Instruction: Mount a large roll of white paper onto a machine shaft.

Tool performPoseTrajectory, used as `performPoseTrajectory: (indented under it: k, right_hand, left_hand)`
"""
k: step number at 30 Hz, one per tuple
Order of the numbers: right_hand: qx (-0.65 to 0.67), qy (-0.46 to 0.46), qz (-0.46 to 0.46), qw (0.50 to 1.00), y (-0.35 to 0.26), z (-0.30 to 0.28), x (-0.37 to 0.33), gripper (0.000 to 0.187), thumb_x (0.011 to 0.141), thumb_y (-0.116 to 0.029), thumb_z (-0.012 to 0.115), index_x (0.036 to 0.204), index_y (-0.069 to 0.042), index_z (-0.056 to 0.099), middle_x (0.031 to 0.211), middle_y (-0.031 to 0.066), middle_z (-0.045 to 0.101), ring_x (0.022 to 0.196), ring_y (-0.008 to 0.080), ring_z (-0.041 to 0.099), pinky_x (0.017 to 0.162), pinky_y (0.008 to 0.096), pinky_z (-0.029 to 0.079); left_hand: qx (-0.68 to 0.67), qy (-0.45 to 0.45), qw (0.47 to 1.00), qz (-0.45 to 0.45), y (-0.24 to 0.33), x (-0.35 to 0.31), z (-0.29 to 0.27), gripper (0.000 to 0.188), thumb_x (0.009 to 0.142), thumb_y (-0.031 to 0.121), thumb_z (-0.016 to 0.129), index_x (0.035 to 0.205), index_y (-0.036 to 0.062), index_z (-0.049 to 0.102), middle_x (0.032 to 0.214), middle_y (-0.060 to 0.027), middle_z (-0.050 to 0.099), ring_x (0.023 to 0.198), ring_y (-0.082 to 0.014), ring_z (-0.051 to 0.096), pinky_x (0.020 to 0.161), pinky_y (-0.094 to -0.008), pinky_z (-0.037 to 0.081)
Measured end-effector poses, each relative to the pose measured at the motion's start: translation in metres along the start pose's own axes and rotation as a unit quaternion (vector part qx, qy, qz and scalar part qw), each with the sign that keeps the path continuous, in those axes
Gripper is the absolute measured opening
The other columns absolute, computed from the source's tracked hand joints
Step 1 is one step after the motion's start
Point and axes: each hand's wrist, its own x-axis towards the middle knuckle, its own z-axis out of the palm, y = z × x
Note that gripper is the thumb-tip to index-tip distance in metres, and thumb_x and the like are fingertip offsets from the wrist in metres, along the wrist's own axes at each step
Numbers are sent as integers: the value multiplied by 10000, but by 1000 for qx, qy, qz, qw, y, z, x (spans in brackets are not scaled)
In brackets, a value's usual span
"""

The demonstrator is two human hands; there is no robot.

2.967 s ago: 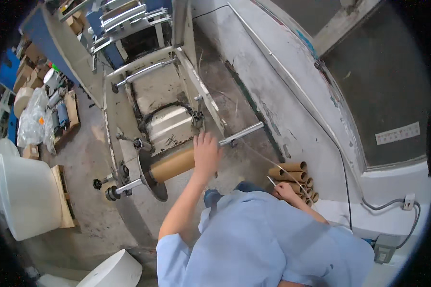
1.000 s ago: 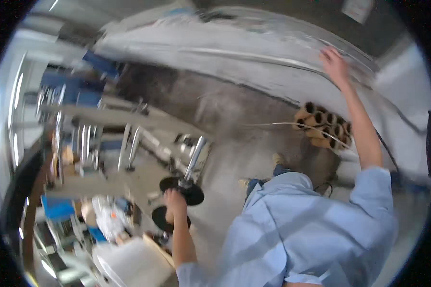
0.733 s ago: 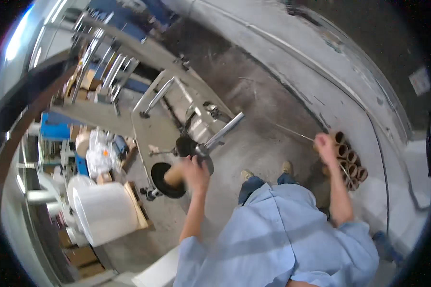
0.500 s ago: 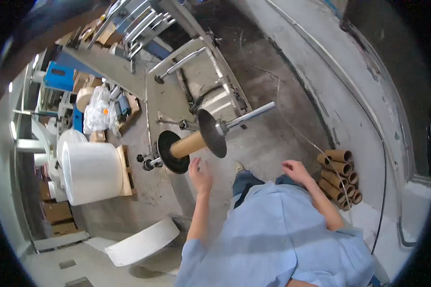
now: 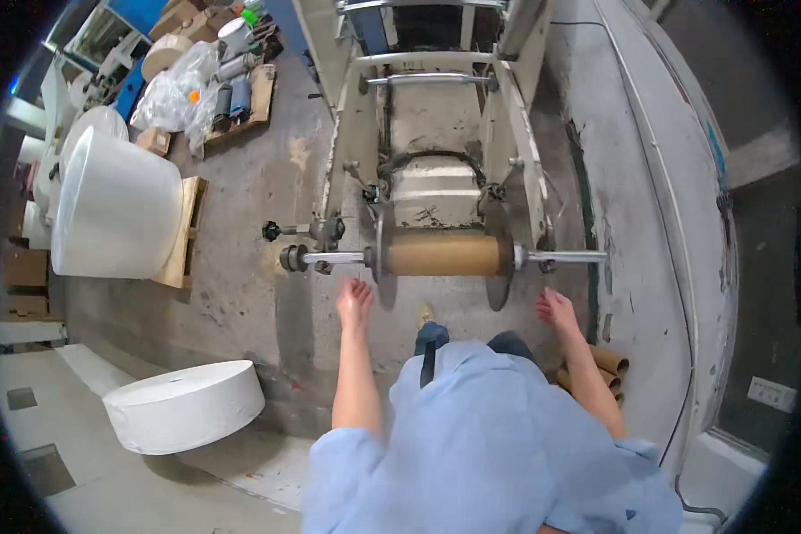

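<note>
Metal shaft [image 5: 571, 256] beyond both loosely curled hands [image 5: 355, 304] [image 5: 557, 310]

Stained grey floor [image 5: 240, 222] under a wooden pallet [image 5: 184, 238] and brown tubes [image 5: 610, 360]

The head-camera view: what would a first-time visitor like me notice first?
Probably the brown tube near the centre, on a metal shaft between two dark discs, with the left hand and right hand below the shaft, one toward each end. Next, perhaps, the big white roll at upper left and the squat white roll at lower left.
</note>
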Motion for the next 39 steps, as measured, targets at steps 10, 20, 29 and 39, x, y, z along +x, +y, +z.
performPoseTrajectory:
  k: [10,20,29,39]
  right_hand:
    - [395,-37,36,917,-101,103,30,410,856,-458,673,1045,-96,627,1003,87,653,903,224,618,779,364,493]
    - [458,47,57,886,-85,113,78,282,909,-364,613,980,-93,642,977,72,652,915,243,628,813,384,532]
    - [498,6,66,865,-71,108,81,275,898,-360,627,963,-94,649,959,59,657,904,233,632,825,397,527]
    - [427,62,105,896,-59,101,49,441,898,-447,620,1189,-118,569,1122,38,605,1069,213,556,898,422,463]
  left_hand:
    - [-207,-161,962,-72,-1,97,25,318,950,387,565,929,71,586,870,-75,629,845,-212,597,793,-378,495]
    - [-171,-50,976,-124,8,96,35,349,938,390,582,860,50,560,826,-134,626,812,-269,603,781,-457,503]
    - [-125,28,985,-114,14,86,44,332,912,361,613,826,50,533,774,-170,607,791,-309,604,756,-494,526]
    - [172,24,979,-109,48,30,26,329,921,368,630,944,47,564,806,-56,579,710,-166,564,647,-310,487]
